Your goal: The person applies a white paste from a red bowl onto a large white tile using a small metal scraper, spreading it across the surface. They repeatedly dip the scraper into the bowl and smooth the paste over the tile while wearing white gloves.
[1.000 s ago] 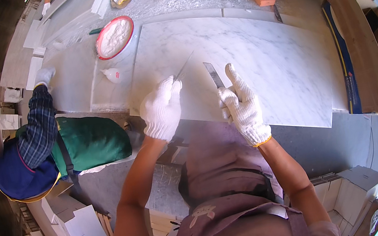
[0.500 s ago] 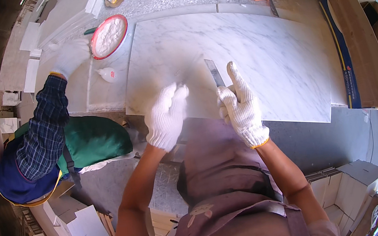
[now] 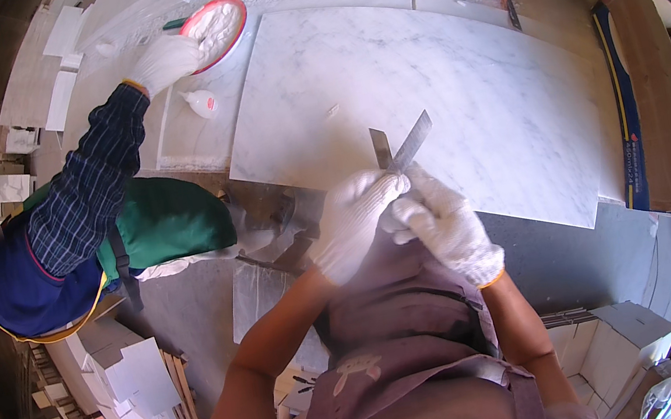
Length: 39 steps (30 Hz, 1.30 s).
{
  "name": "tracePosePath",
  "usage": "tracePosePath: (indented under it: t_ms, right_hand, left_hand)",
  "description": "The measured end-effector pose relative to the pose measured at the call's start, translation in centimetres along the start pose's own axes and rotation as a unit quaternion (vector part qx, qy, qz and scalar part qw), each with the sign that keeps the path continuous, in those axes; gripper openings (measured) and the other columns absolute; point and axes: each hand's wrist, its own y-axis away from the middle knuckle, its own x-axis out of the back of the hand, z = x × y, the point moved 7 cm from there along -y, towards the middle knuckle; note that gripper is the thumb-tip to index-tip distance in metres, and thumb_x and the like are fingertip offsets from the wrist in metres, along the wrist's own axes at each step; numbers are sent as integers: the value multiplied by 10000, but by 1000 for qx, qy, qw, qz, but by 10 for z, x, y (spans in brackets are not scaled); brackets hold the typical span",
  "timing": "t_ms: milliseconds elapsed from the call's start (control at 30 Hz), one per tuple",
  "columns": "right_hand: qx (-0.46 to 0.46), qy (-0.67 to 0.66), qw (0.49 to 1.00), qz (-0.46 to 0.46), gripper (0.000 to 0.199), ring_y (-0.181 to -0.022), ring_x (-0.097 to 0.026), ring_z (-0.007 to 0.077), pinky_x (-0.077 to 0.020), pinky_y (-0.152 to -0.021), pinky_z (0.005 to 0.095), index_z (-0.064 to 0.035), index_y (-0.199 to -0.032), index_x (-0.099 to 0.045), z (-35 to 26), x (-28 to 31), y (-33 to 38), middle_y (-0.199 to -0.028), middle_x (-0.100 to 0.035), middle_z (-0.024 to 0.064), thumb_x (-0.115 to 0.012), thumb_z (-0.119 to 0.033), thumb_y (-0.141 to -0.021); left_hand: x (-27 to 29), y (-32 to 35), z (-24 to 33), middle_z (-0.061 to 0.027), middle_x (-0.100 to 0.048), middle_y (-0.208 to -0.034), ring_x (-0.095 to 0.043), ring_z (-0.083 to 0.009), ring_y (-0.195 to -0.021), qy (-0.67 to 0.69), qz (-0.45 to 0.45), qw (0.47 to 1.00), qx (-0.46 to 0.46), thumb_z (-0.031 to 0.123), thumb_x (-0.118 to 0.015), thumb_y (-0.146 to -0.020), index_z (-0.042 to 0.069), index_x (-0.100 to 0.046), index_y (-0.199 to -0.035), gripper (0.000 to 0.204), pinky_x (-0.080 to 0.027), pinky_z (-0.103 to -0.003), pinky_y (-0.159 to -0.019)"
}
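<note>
Left hand [image 3: 352, 221] and right hand [image 3: 443, 227], both in white gloves, met over the near edge of the marble slab [image 3: 458, 91]. Fingers clamped on two thin metal blades [image 3: 402, 148] sticking up above the slab. Further left, a co-worker's gloved hand [image 3: 164, 60] by the red bowl [image 3: 214, 26].

White knitted work gloves on left hand [image 3: 353, 222] and right hand [image 3: 445, 228], the right one edged with an orange cuff band; forearms bare, no sleeves; dusty mauve-brown apron over the chest, straps crossing, pale smudges
</note>
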Motion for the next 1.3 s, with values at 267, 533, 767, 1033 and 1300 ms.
tracePosePath:
  t_ms: [267,533,767,1033,1300]
  right_hand:
    - [47,137,978,150,301,-883,-678,111,-531,-770,284,-8,-1157,-778,4,39,-10,-999,-748,69,-720,-298,-1099]
    - [94,208,969,91,316,-738,-578,102,-483,-652,273,-27,-1358,-675,-20,59,-25,-902,-676,27,-578,-224,-1131]
    - [167,579,792,94,554,-891,-783,287,-620,-733,387,-190,-1604,-567,0,32,-44,-1087,-798,159,-638,-154,-1055]
    - [125,508,848,85,491,-960,-773,369,-599,-869,472,-154,-1552,-633,-17,27,-43,-1080,-798,178,-620,-160,-1062]
    - [196,434,879,-2,536,-1214,-739,375,-595,-1030,427,-179,-1574,-618,-13,7,-47,-1374,-736,204,-625,-90,-1046]
  left_hand:
    - [-12,2,12,-41,-753,-1023,-669,-91,-914,-163,-17,986,-43,186,-718,-1079,-11,-750,-1170,219,-537,-272,-834]
    - [12,-15,5,-130,-711,-1162,-743,-182,-1013,-55,-48,997,18,104,-673,-1061,-60,-634,-1324,313,-635,-333,-904]
    - [20,-22,2,-150,-686,-1328,-758,-184,-939,-10,-47,999,12,57,-688,-1048,-47,-576,-1505,482,-671,-340,-831]
    - [36,-14,-15,-154,-630,-1376,-722,-192,-998,47,62,997,21,30,-672,-1034,-50,-494,-1508,512,-699,-378,-839]
    - [35,-17,-14,-149,-689,-1202,-743,-193,-1047,-53,108,990,-67,61,-694,-1019,-25,-595,-1326,335,-680,-340,-767]
